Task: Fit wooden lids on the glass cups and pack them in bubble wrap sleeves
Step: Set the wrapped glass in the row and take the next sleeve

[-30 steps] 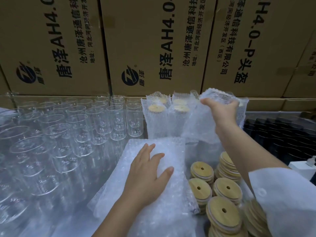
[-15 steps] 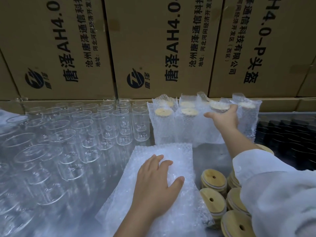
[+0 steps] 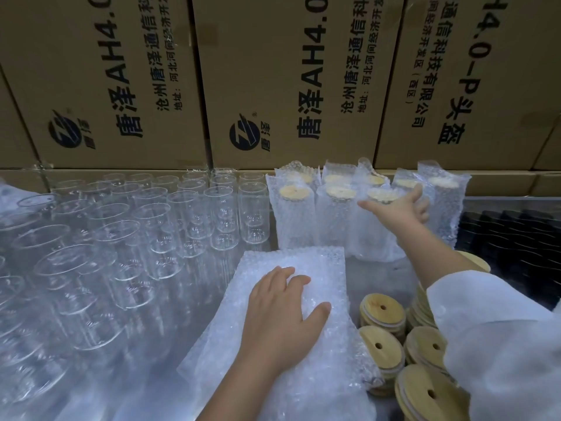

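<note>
Lowered since earlier, the right hand (image 3: 397, 209) is loosely cupping a wrapped cup (image 3: 379, 226) at far right while the left hand (image 3: 282, 317), fingers spread, is pressing the near bubble wrap sleeves (image 3: 303, 261).

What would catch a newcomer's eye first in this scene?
Rows of empty glass cups crowd the left side. At the back, wrapped cups with wooden lids stand against cardboard boxes, the right hand gripping one. The left hand rests on bubble wrap sleeves beside stacked loose lids.

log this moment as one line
left hand flat on sleeves | right hand holds wrapped cup among packed cups | bare cups left | lids right
</note>
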